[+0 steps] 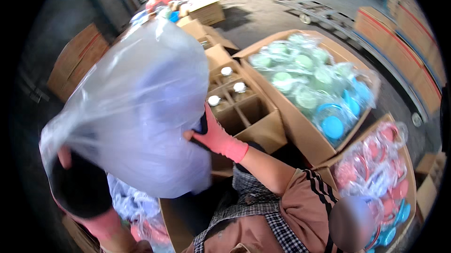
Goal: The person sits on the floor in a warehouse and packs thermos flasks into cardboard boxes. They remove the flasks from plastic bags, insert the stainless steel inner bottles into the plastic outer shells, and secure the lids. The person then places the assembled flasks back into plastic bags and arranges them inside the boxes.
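Plastic fills the left of the view: a large, clear, crumpled plastic bag (136, 102) is held up in front of the camera; the left hand (77, 185) (in a black and pink glove) sits at the bag's lower left corner, but whether its fingers are closed on the film I cannot tell, since the film blurs them; the right hand (213, 135), in a pink glove, presses against the bag's right side with its fingers curled on the film; just right of it stands an open brown cardboard box with dividers (249, 112), holding three glass jars with silver lids (228, 86); further right, a cardboard box of bagged green and blue lids (310, 88); beyond, a cardboard box of bagged pink lids (380, 168).
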A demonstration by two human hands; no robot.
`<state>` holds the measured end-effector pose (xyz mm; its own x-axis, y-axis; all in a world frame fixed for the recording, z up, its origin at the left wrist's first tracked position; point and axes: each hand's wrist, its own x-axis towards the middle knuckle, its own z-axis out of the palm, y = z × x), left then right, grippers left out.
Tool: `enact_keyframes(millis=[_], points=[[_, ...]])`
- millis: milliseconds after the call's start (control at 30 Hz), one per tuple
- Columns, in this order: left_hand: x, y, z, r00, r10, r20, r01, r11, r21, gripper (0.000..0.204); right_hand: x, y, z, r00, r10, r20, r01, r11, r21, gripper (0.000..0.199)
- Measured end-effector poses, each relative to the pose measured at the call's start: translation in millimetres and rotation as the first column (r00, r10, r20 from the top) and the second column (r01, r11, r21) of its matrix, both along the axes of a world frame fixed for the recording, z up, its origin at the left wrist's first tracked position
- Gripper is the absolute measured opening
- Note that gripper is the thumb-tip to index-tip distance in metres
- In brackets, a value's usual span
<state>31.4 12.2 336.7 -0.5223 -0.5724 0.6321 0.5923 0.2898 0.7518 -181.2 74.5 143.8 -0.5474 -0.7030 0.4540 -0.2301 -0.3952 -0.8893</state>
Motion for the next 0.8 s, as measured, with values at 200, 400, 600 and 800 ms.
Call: enact_keyframes(millis=[200, 400, 600, 800], points=[[-2.0, 18.7, -58.8, 0.974, 0.169, 0.149, -0.149, 0.980, -0.135, 0.036, -26.5, 53.0, 1.7, 0.991, 0.129, -0.046, -0.119, 0.977, 0.175, 0.077], [-15.9, 21.1, -143.4, 0.882, 0.147, 0.448, -0.134, 0.989, -0.061, 0.043, 49.1, 49.6, -101.7, 0.932, 0.360, -0.025, -0.349, 0.916, 0.199, 0.077], [-5.3, 13.3, -211.7, 0.766, 0.077, 0.639, -0.119, 0.993, 0.023, 0.052, 56.2, 39.9, -90.0, 0.879, 0.475, 0.053, -0.464, 0.822, 0.331, 0.064], [-7.7, 17.6, -239.0, 0.721, -0.027, 0.692, -0.012, 0.999, 0.051, 0.061, 59.4, 33.2, -103.3, 0.895, 0.445, 0.026, -0.438, 0.868, 0.232, 0.068]])
